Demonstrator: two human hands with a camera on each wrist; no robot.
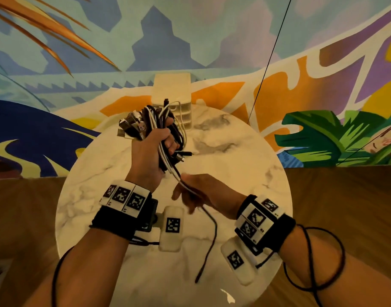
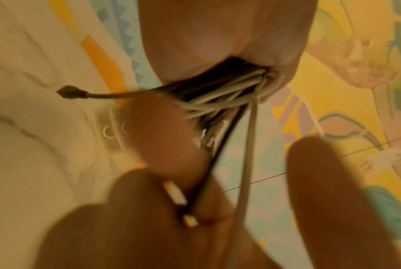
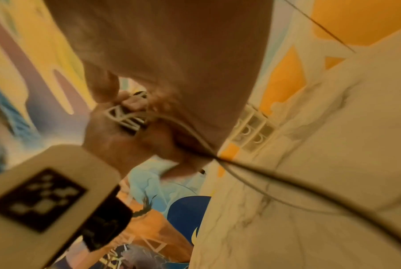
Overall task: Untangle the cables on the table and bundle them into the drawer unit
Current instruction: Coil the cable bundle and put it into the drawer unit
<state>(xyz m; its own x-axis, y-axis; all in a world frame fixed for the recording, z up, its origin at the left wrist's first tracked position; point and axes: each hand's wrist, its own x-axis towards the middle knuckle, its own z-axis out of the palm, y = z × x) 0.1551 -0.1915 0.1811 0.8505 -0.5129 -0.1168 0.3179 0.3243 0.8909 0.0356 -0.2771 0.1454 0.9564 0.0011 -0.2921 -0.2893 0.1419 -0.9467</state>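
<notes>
My left hand [image 1: 161,140] is raised over the round marble table [image 1: 239,173] and grips a thick bundle of black and white cables [image 1: 150,120], plugs sticking out at the top left. Two strands, one black and one white [image 2: 247,154], run down from the bundle to my right hand [image 1: 190,193], which pinches them just below. Past that pinch a loose black cable end [image 1: 210,238] dangles to the tabletop. The small white drawer unit [image 1: 172,91] stands at the table's far edge, behind the bundle; its drawer fronts [image 3: 252,131] look closed.
A painted mural wall [image 1: 79,52] rises right behind the table. Wooden floor [image 1: 345,207] lies on both sides. A thin black wire [image 1: 268,60] hangs diagonally at the back right. Black sensor cords loop around my forearms [image 1: 323,262].
</notes>
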